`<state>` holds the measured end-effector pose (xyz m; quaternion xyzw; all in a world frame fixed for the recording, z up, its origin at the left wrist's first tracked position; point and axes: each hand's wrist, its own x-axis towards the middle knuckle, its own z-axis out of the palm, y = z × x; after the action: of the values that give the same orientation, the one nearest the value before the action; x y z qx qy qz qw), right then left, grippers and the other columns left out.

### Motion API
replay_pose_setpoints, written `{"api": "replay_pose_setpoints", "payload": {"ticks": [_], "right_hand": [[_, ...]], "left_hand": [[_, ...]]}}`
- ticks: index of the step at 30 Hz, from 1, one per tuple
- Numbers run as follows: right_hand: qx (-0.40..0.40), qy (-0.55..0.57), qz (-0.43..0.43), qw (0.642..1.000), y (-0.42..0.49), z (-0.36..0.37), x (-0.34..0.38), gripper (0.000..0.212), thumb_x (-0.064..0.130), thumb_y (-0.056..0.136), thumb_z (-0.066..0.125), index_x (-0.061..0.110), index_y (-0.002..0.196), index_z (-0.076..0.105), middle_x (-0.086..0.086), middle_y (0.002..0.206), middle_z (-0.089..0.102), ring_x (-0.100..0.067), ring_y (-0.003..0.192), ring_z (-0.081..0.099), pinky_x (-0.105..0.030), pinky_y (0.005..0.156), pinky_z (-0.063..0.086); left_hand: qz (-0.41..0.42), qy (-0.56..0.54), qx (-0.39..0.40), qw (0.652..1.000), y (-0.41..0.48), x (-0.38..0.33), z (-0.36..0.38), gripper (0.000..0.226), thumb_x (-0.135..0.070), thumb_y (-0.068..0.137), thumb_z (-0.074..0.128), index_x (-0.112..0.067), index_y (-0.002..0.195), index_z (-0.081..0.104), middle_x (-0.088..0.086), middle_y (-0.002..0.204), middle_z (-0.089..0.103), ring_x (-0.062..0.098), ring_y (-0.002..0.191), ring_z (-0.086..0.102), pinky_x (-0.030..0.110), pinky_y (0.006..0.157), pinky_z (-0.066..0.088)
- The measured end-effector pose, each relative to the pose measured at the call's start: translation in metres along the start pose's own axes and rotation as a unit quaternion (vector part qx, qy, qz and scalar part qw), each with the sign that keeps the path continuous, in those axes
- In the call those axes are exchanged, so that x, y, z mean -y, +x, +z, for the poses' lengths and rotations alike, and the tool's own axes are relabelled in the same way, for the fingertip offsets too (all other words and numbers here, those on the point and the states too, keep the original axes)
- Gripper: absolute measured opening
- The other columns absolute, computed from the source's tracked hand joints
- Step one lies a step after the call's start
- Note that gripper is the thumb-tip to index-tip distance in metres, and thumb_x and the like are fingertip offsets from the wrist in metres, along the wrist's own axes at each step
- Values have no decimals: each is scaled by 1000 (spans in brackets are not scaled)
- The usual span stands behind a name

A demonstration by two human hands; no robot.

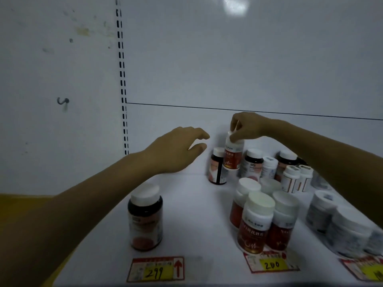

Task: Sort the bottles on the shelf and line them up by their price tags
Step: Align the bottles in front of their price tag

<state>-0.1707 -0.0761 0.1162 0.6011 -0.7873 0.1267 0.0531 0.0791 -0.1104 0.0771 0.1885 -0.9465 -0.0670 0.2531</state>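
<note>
While its cap is hidden under the fingers, the red-label bottle (233, 157) hangs lifted off the shelf (192, 204), pinched from above by the right hand (246, 127). Just below and left of that hand stands a dark bottle (217, 166). The left hand (178, 149) hovers spread and empty, apart from both. Below its wrist stands another dark bottle (145, 218), behind the 299 tag (155, 269). Under the right forearm four red-label bottles cluster behind the 200 tag (271, 264); farther bottles are blurred, and a third tag (366, 268) is cut off.
</note>
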Motion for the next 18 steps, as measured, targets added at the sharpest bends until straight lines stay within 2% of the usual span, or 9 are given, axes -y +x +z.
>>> {"api": "replay_pose_setpoints", "payload": {"ticks": [7,10,13,14,16,18], "right_hand": [[-42,68,-18,997,-48,-29,52,23,17,78,70,21,93,53,0,103,54,-16,89,54,-24,66,45],[-20,156,-22,987,-76,-46,67,22,10,78,69,22,89,55,1,102,57,-18,90,57,-25,69,50],[14,232,-37,972,-99,-67,72,18,3,79,66,14,92,58,-4,101,63,-18,89,63,-19,65,52],[24,258,-46,965,-105,-74,72,18,1,80,65,10,94,58,-6,102,65,-19,90,65,-20,68,54],[37,315,-61,947,-112,-86,68,16,-2,82,62,7,95,58,-8,104,66,-20,93,67,-25,75,56],[42,357,-69,930,-115,-92,62,16,-4,83,59,9,92,58,-7,101,66,-19,92,68,-26,76,56]], "left_hand": [[26,-39,-10,999,-16,-2,-5,51,-39,91,49,-24,138,35,-2,139,46,16,123,44,38,99,41],[-4,-97,-24,995,-14,-9,-3,66,-38,87,57,-21,142,25,3,144,40,21,127,42,37,99,41],[-21,-183,-1,983,-10,-16,-1,78,-39,83,63,-23,145,18,4,148,35,22,129,41,28,92,36],[-22,-224,18,974,-9,-18,-1,79,-39,81,64,-24,144,19,3,147,36,21,127,43,25,89,36],[-12,-304,48,952,-8,-24,0,68,-39,79,67,-30,135,29,-1,137,47,11,110,54,18,79,43],[-6,-350,40,936,-5,-32,3,57,-38,78,69,-32,124,37,-6,122,55,2,97,55,18,71,46]]}}
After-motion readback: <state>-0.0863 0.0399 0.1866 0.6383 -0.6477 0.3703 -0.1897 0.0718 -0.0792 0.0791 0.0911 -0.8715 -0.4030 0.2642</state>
